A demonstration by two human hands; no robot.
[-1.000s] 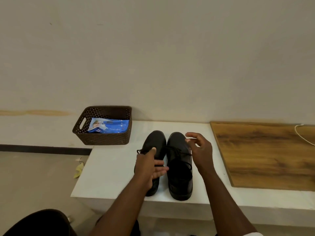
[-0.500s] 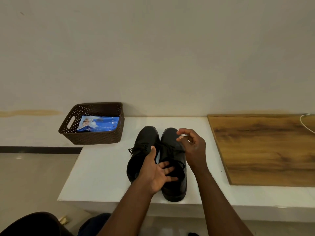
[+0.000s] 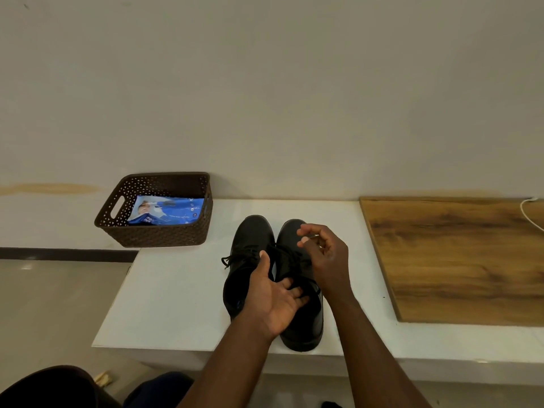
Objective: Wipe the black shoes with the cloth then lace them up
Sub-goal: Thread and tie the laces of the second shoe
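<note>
Since the frame half a second back, little has shifted: both hands keep their places over the shoes, the left hand [image 3: 275,301] slightly flatter. Two black shoes sit side by side on the white table [image 3: 176,295], toes toward 12 o'clock. Left shoe [image 3: 250,245] lies at 11 o'clock of the left palm; that hand is spread loose, fingers resting across the laces of the right shoe [image 3: 300,328], gripping nothing. Right hand [image 3: 326,254] hovers over that shoe's toe end, fingers curled toward the thumb; whether it pinches a lace, cannot tell. Brown basket [image 3: 164,234] at 10 o'clock holds a blue packet [image 3: 167,210].
</note>
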